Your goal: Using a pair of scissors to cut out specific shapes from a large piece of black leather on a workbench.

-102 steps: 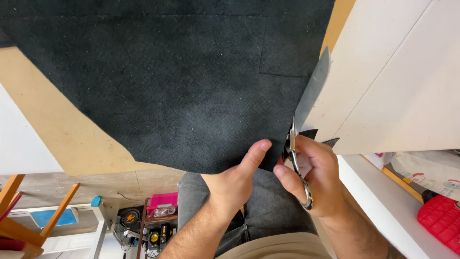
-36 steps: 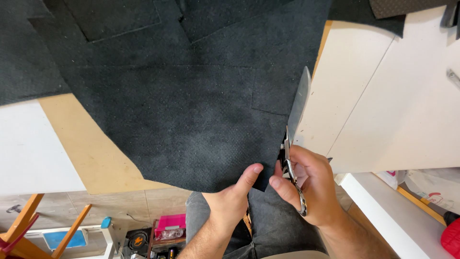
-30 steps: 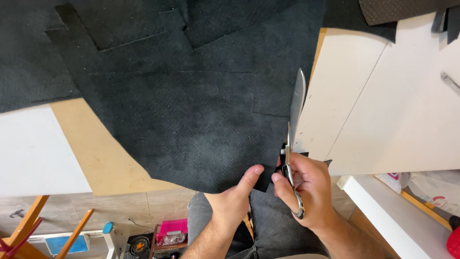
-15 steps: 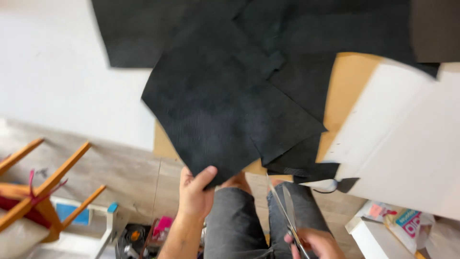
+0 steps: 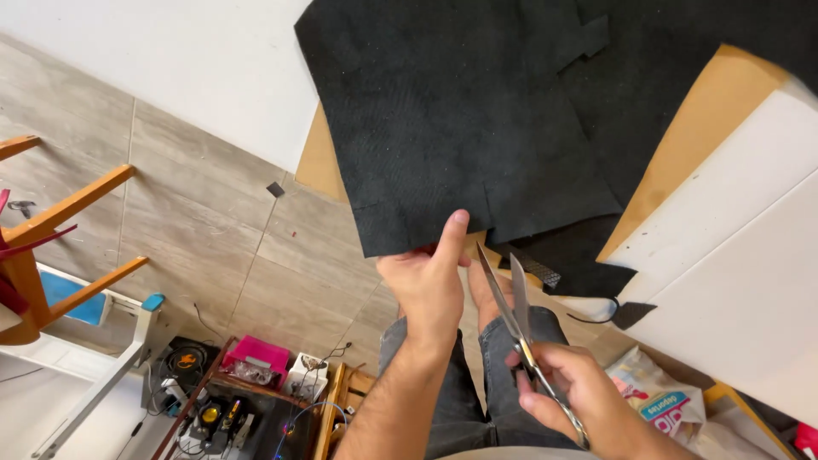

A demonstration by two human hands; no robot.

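My left hand pinches the near edge of a large sheet of black fabric, thumb on top, next to a short slit in that edge. The sheet lies over the corner of a white table with a tan board under it. My right hand holds a pair of steel scissors by the handles, below the fabric. The blades are slightly apart and point up at the fabric's edge without touching it. More black pieces lie under the sheet.
Grey tiled floor lies to the left, with an orange wooden stool at the far left. A tool box with a pink case and cables sits below. A printed plastic bag lies under the table at the lower right. My knees are beneath.
The scissors have come out of the fabric and dropped below its edge. The fabric has been turned and pulled off the table corner. My left hand shifted its grip along the near edge.
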